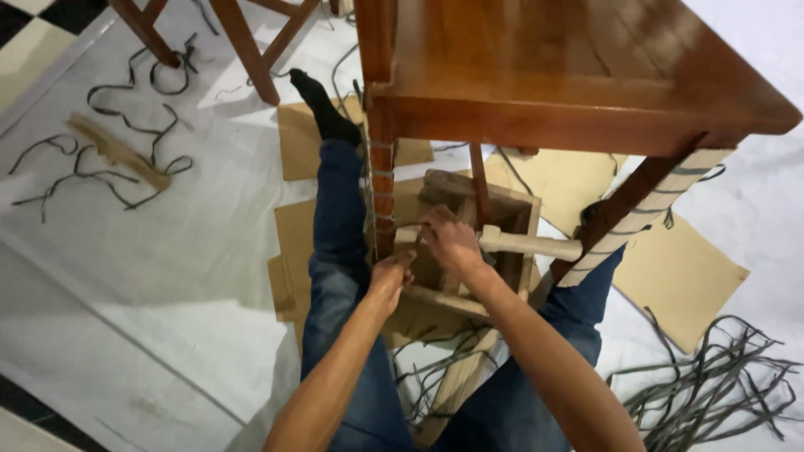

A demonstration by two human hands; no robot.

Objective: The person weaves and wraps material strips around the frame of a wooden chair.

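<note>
Head: both hands [423, 251] gripping strap [408, 226].

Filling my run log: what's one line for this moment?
left hand: pulling strap | right hand: gripping strap at table leg | mallet: on crate

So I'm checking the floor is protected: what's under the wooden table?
Cardboard sheets on white floor, a small wooden frame, and the person's legs. The tabletop covers whatever lies further back.
</note>
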